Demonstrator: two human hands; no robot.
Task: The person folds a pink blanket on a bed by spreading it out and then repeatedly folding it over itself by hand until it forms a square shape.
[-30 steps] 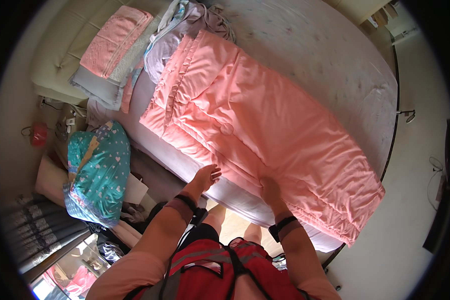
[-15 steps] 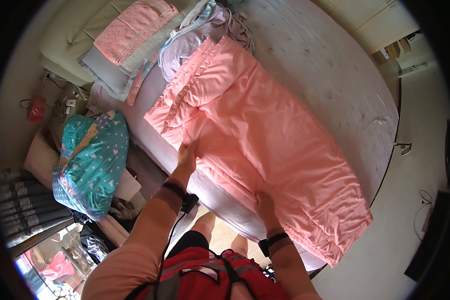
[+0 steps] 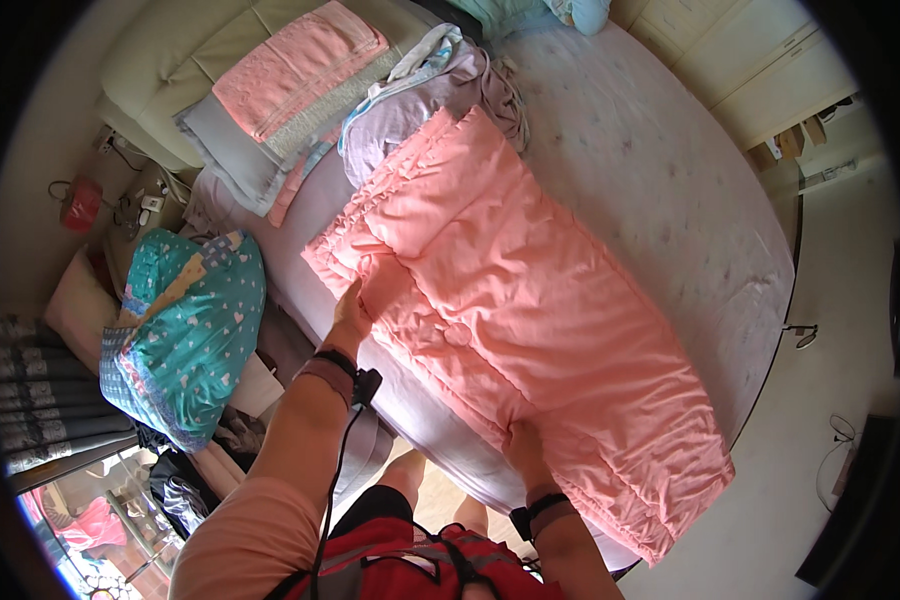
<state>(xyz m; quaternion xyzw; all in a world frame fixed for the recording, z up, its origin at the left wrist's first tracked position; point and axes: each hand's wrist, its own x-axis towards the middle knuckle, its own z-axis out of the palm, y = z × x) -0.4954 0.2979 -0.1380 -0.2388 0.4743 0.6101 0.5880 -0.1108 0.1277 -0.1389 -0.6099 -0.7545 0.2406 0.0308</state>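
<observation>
Since the frame one second earlier, my left hand (image 3: 350, 318) has moved along the near edge of the pink quilt (image 3: 560, 330) toward its head end; then it was above the edge with the palm turned up, now it is at the cloth. My right hand (image 3: 527, 452) is at the near edge in both frames. The folded strip across the quilt's head end now looks flatter.

Bed (image 3: 670, 220): pale sheet, bare on the far side. Quilt: spread on the near side of the bed, creased, its head end against a bunched lilac cloth (image 3: 395, 130). Headboard (image 3: 175, 65): cream, padded, upper left. Teal bundle (image 3: 195, 345): heart-patterned, beside the bed on my left. Grey pillow (image 3: 225, 150): near the headboard, with a folded pink towel (image 3: 300, 70) stacked above it.

Hands: my left touches the quilt close to its near head-end corner, thumb side showing; the fingers are partly hidden, so I cannot tell whether they are clamped. My right presses into a fold farther along; its fingertips are out of sight, grip cannot be determined. Smallest noted: black wristband (image 3: 547, 505) on my right arm.
</observation>
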